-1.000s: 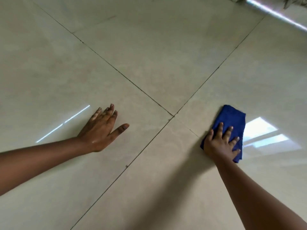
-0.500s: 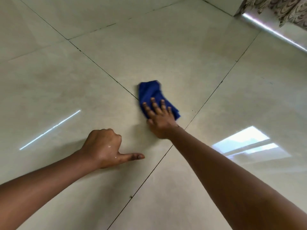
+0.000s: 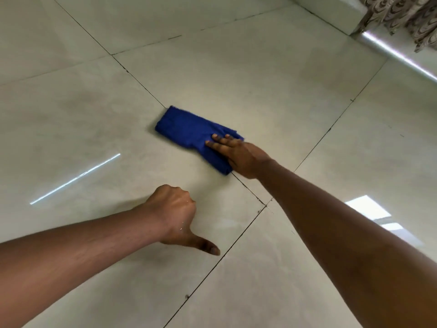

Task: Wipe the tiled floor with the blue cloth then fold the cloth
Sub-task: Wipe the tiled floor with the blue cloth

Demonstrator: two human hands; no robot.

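Head view: flat open right hand presses bunched blue cloth on glossy beige tiled floor, wiping underway; left hand fisted, empty; folding remains

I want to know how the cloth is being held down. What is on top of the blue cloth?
The right hand lies flat on the blue cloth's near end, fingers spread. The far part is bare. The cloth under the palm is hidden, as is the tiled floor beneath it.

We see a deep blue cloth on the pale cream tiled floor, whose thin dark grout lines cross it. At two o'clock hangs a curtain patterned with brown and beige swirls.
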